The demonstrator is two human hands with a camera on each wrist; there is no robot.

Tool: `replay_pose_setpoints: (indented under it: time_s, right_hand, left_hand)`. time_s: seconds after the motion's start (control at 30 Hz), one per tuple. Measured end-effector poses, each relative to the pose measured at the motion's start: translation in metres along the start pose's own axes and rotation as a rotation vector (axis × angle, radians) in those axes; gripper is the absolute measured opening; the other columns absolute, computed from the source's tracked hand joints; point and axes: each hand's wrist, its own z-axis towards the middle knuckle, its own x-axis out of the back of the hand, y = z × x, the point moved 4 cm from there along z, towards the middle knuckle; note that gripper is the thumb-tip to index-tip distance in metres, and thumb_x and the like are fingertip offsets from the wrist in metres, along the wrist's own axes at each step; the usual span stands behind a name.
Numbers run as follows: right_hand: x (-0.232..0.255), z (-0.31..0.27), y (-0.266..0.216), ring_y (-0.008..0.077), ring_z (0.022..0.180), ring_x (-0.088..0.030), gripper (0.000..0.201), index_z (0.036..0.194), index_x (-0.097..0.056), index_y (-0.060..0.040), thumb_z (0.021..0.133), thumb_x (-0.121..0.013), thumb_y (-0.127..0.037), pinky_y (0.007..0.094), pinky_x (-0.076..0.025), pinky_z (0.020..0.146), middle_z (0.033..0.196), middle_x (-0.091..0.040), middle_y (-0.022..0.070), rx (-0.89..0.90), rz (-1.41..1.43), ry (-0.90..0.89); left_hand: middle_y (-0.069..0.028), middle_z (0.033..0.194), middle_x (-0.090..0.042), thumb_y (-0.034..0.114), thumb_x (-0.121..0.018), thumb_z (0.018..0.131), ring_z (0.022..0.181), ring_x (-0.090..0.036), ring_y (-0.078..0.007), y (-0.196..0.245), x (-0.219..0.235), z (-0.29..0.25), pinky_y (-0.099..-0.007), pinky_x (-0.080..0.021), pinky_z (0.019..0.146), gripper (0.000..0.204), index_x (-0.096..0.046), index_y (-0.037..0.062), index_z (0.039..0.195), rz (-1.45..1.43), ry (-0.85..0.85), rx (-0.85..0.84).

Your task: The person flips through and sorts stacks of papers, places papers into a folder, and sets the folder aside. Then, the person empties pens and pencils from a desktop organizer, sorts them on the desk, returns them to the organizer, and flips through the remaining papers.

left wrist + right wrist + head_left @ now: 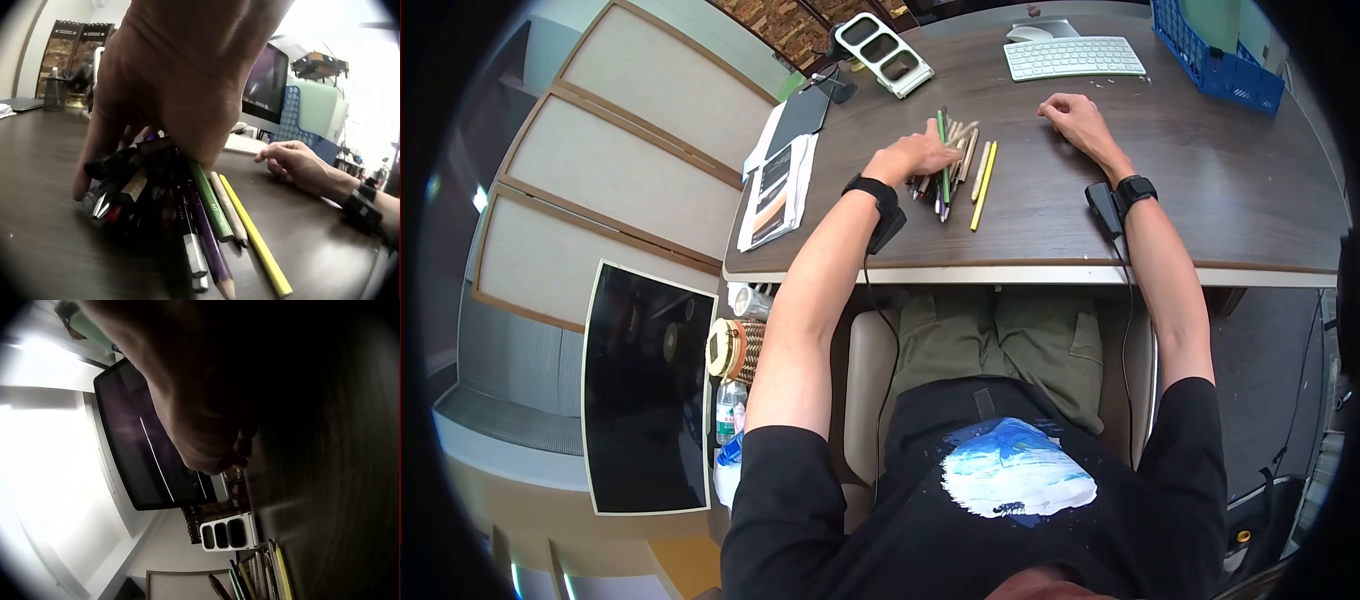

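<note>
A bundle of pens and pencils [945,190] lies on the dark tabletop, and the left hand [915,156] grips it from above. In the left wrist view its fingers curl down around dark pens, with a green pencil [211,203] and a purple pencil [209,242] sticking out below the palm. A yellow pencil [984,190] lies separately, right of the bundle, beside a wooden one [980,172]. Away to the right, the right hand [1082,122] rests on the table, fingers loosely curled, holding nothing. A white holder [253,532] with three compartments stands behind the pencils.
At the back are a white keyboard [1075,58] and a mouse [1029,35]. A blue basket [1242,82] stands at the back right. Papers [778,195] lie along the left edge, near a black mesh cup [55,94]. Cables run from both wrists.
</note>
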Motion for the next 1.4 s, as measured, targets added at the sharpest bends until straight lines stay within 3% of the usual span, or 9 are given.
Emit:
replay_pose_setpoints:
  time_s: [0.17, 0.3, 0.5, 0.6, 0.7, 0.83, 0.97, 1.17, 1.4]
  right_hand:
    - [-0.005, 0.001, 0.003, 0.0298, 0.092, -0.076, 0.04, 0.114, -0.082, -0.0026, 0.098, -0.067, -0.036, 0.041, -0.058, 0.09, 0.097, -0.081, 0.0161, 0.054, -0.031, 0.042]
    - [-0.004, -0.002, 0.002, 0.0333, 0.095, -0.077, 0.042, 0.114, -0.081, -0.0021, 0.098, -0.068, -0.038, 0.0425, -0.058, 0.09, 0.1, -0.082, 0.0163, 0.056, -0.032, 0.036]
    - [-0.009, -0.017, -0.024, 0.0284, 0.085, -0.076, 0.044, 0.104, -0.084, -0.0029, 0.096, -0.07, -0.044, 0.0407, -0.057, 0.085, 0.086, -0.08, 0.0146, 0.116, -0.065, -0.119]
    - [-0.029, -0.029, -0.041, 0.0151, 0.065, -0.067, 0.046, 0.088, -0.082, -0.0027, 0.094, -0.073, -0.048, 0.0371, -0.053, 0.071, 0.063, -0.07, 0.0034, 0.145, -0.016, -0.462]
    - [-0.044, -0.04, -0.055, 0.0145, 0.07, -0.068, 0.035, 0.096, -0.083, 0.0004, 0.097, -0.076, -0.034, 0.035, -0.056, 0.077, 0.076, -0.076, 0.0072, 0.182, 0.04, -0.602]
    - [-0.051, -0.042, -0.053, 0.0216, 0.084, -0.071, 0.034, 0.105, -0.083, 0.0001, 0.097, -0.075, -0.032, 0.0387, -0.058, 0.087, 0.09, -0.079, 0.0127, 0.329, 0.006, -0.516]
    - [-0.055, -0.033, -0.051, 0.0355, 0.113, -0.074, 0.039, 0.117, -0.083, -0.0026, 0.095, -0.072, -0.034, 0.0448, -0.056, 0.103, 0.116, -0.081, 0.0186, 0.416, 0.0, -0.511]
    - [-0.049, -0.031, -0.046, 0.0377, 0.112, -0.075, 0.039, 0.117, -0.082, -0.0017, 0.094, -0.068, -0.03, 0.0439, -0.056, 0.104, 0.116, -0.081, 0.02, 0.434, -0.01, -0.426]
    - [-0.044, -0.025, -0.039, 0.038, 0.104, -0.076, 0.035, 0.113, -0.081, -0.0001, 0.094, -0.069, -0.027, 0.0441, -0.057, 0.097, 0.11, -0.081, 0.0229, 0.373, 0.034, -0.342]
  left_hand:
    - [-0.0301, 0.128, -0.069, 0.06, -0.076, 0.096, 0.11, -0.076, -0.034, -0.03, 0.013, -0.012, -0.0467, -0.068, 0.08, 0.096, -0.04, -0.0095, 0.152, -0.423, -0.017, 0.007]
    - [-0.0186, 0.106, -0.072, 0.057, -0.084, 0.093, 0.097, -0.074, -0.023, -0.051, 0.008, -0.01, -0.037, -0.065, 0.072, 0.082, -0.065, -0.0109, 0.135, -0.549, 0.003, 0.018]
    - [-0.0248, 0.106, -0.078, 0.065, -0.074, 0.097, 0.091, -0.078, -0.0338, -0.077, -0.002, 0.009, -0.0445, -0.064, 0.078, 0.079, -0.072, -0.0095, 0.124, -0.326, 0.101, 0.109]
    - [-0.0309, 0.117, -0.077, 0.056, -0.064, 0.104, 0.107, -0.077, -0.0404, -0.062, 0.001, 0.002, -0.0479, -0.063, 0.089, 0.072, -0.068, -0.0121, 0.128, -0.256, 0.15, 0.167]
    - [-0.0347, 0.14, -0.067, 0.065, -0.05, 0.106, 0.132, -0.064, -0.0497, -0.033, 0.005, -0.009, -0.0532, -0.052, 0.112, 0.083, -0.066, -0.0115, 0.136, -0.024, 0.165, 0.119]
    - [-0.0331, 0.137, -0.069, 0.081, -0.043, 0.102, 0.133, -0.064, -0.0509, 0.007, -0.005, -0.015, -0.0551, -0.05, 0.114, 0.095, -0.066, -0.0007, 0.144, 0.001, 0.09, 0.013]
    - [-0.0324, 0.161, -0.046, 0.09, -0.044, 0.096, 0.142, -0.055, -0.0514, 0.028, -0.002, -0.002, -0.0528, -0.047, 0.118, 0.099, -0.045, 0.0216, 0.167, -0.036, 0.026, 0.034]
    - [-0.0339, 0.143, -0.063, 0.089, -0.081, 0.065, 0.14, -0.061, -0.0447, 0.032, -0.001, -0.01, -0.0577, -0.056, 0.108, 0.144, -0.036, -0.0065, 0.163, -0.076, -0.113, -0.028]
    - [-0.0299, 0.129, -0.072, 0.075, -0.086, 0.068, 0.11, -0.078, -0.0384, 0.055, 0.012, -0.006, -0.0438, -0.066, 0.086, 0.124, -0.051, -0.0117, 0.148, 0.089, -0.082, 0.017]
